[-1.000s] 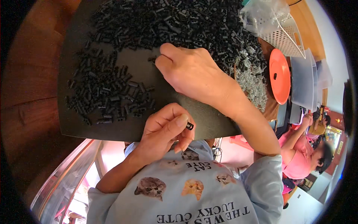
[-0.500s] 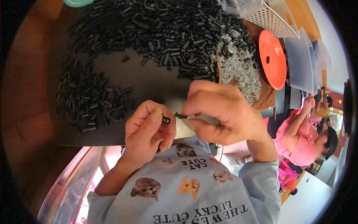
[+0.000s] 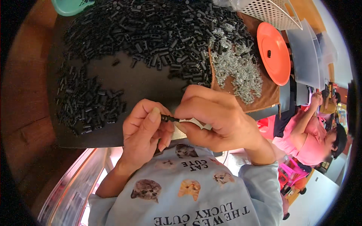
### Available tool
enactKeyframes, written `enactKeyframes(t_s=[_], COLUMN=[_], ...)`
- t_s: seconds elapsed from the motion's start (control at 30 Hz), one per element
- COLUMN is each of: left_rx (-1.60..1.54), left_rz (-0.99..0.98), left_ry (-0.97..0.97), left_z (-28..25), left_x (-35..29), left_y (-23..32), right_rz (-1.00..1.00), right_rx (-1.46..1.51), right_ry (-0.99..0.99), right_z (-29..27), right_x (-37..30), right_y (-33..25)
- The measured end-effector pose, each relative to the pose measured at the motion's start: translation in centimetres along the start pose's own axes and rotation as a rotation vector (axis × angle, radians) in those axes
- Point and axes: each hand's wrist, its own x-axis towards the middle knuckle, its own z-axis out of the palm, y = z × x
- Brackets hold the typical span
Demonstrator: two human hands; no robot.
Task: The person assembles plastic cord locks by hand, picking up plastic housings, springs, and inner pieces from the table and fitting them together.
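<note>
Between the thumb and fingers of my left hand [image 3: 140, 132], a small black plastic cord lock body [image 3: 164, 118] is pinched, its opening facing my other hand. My right hand [image 3: 218, 120] pinches a thin dark piece [image 3: 175, 119] between thumb and forefinger. Its tip meets the cord lock body; how deep it sits inside cannot be made out. Both hands are over the near edge of the dark table [image 3: 147, 83]. Ahead of them spreads a big heap of black cord lock parts [image 3: 151, 34]. A smaller pile of black parts [image 3: 90, 100] lies to the left.
Small metal springs [image 3: 237, 71] lie on a brown cloth [image 3: 264, 96] at the right. Beyond are a red-orange plate [image 3: 274, 62] with one black piece [image 3: 269, 54], a white perforated basket [image 3: 269, 13] and clear bins [image 3: 305, 56]. A green bowl [image 3: 69, 6] stands far left; another person [image 3: 305, 135] sits right.
My right hand has moved left and slightly down, bringing the thin piece against the cord lock body. My left hand has shifted only a little. The view has moved slightly.
</note>
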Motion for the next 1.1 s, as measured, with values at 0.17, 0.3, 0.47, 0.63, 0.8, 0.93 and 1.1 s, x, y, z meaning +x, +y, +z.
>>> enactKeyframes(t_s=[0.17, 0.3, 0.47, 0.63, 0.8, 0.93, 1.1], left_rx=[0.008, -0.012, 0.013, 0.031, 0.026, 0.007, -0.03], left_rz=[0.006, 0.018, -0.003, -0.027, -0.017, -0.017, -0.017], left_ry=[0.006, -0.023, 0.011, -0.026, -0.049, 0.011, 0.006], left_z=[0.2, -0.1, 0.4, 0.2, -0.1, 0.0, 0.0], left_x=[0.1, 0.2, 0.2, 0.4, 0.5, 0.5, 0.6], left_y=[0.1, -0.1, 0.1, 0.2, 0.1, -0.1, -0.2], right_rz=[0.005, -0.041, -0.116, -0.112, 0.0, 0.001, -0.016], right_rx=[-0.045, -0.129, -0.236, -0.267, -0.203, 0.02, 0.086], right_ry=[0.041, 0.014, -0.064, -0.086, -0.065, 0.081, 0.117], right_z=[0.1, -0.2, -0.8, -1.1, -0.5, 0.7, 0.5], right_x=[-0.4, -0.3, -0.2, -0.1, -0.2, -0.4, -0.4], right_y=[0.0, 0.0, 0.2, -0.1, -0.4, 0.6, 0.8])
